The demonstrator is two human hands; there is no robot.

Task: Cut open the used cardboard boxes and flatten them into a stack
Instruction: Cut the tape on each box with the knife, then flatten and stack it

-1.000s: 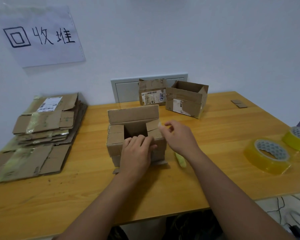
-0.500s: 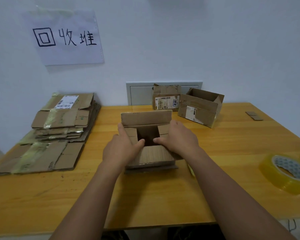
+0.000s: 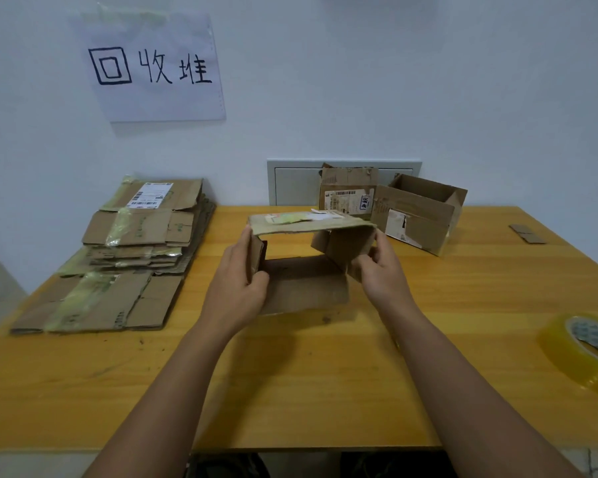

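A small brown cardboard box (image 3: pixel 308 284) is held up at the table's middle, tipped so I look through its open ends. Its top panel (image 3: pixel 311 224) carries torn labels. My left hand (image 3: pixel 242 288) grips the box's left wall, thumb inside. My right hand (image 3: pixel 382 270) grips the right wall and its folded flap. A stack of flattened boxes (image 3: pixel 118 257) lies at the left of the table. Two more boxes stand at the back: a labelled one (image 3: pixel 347 191) against the wall and an open one (image 3: pixel 422 212) beside it.
The wooden table (image 3: pixel 308 391) meets a white wall with a handwritten paper sign (image 3: pixel 152 67). A roll of yellowish tape (image 3: pixel 587 350) lies at the right edge. A small cardboard scrap (image 3: pixel 527 233) sits far right.
Both hands have lifted the box off the table and tipped it onto its side, so its open ends now face me. The hands moved from the flaps to the side walls.
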